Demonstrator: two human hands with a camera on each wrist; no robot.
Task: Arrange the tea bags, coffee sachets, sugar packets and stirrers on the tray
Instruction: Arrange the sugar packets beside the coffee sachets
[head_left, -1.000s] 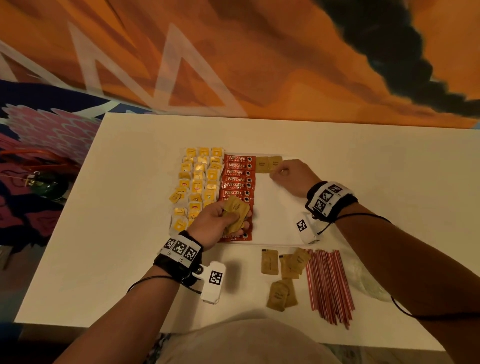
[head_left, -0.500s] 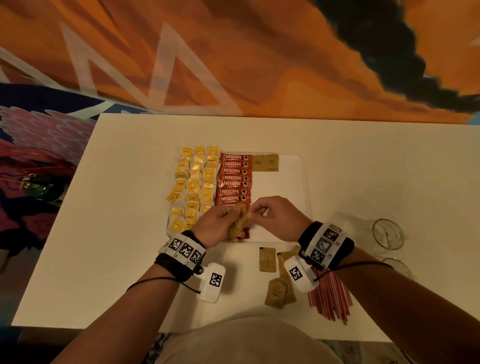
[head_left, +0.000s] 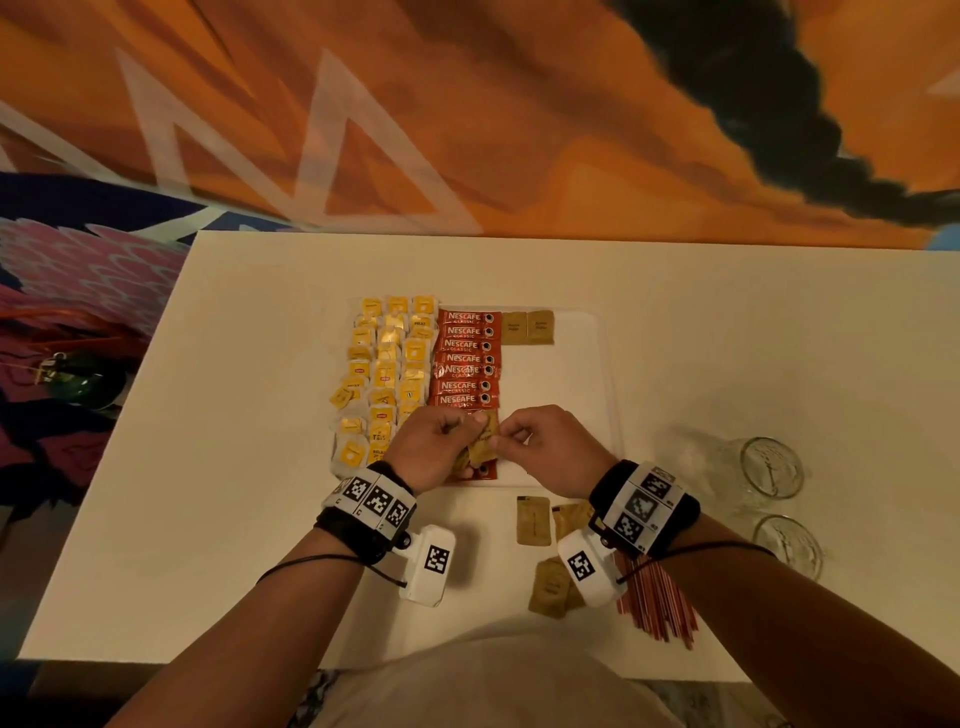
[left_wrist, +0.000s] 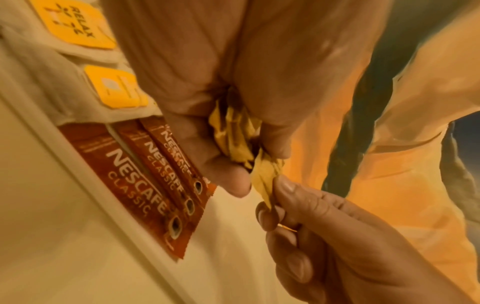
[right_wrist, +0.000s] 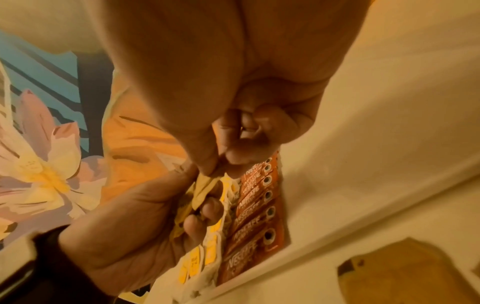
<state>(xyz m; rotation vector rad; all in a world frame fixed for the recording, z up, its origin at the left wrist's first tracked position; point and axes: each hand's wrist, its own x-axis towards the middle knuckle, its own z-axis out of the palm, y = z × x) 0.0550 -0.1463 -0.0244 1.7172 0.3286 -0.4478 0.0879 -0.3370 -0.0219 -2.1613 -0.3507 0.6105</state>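
Observation:
A white tray (head_left: 597, 374) holds columns of yellow tea bags (head_left: 387, 369), a column of red coffee sachets (head_left: 465, 358) and two brown sugar packets (head_left: 527, 327) at its far edge. My left hand (head_left: 441, 447) grips a small bunch of brown sugar packets (left_wrist: 233, 133) over the tray's near edge. My right hand (head_left: 540, 447) pinches one sugar packet (left_wrist: 265, 181) from that bunch between thumb and forefinger. More sugar packets (head_left: 532, 522) and red stirrers (head_left: 657, 608) lie on the table near me.
Two clear glasses (head_left: 771, 467) stand on the white table (head_left: 208, 467) at the right, with crinkled clear plastic beside them. The right half of the tray is bare. A dark green round object (head_left: 85, 384) sits off the table's left edge.
My right hand left the sugar packets at the tray's far edge and came back to my left hand, where it now pinches one packet from the bunch. The left hand stayed put.

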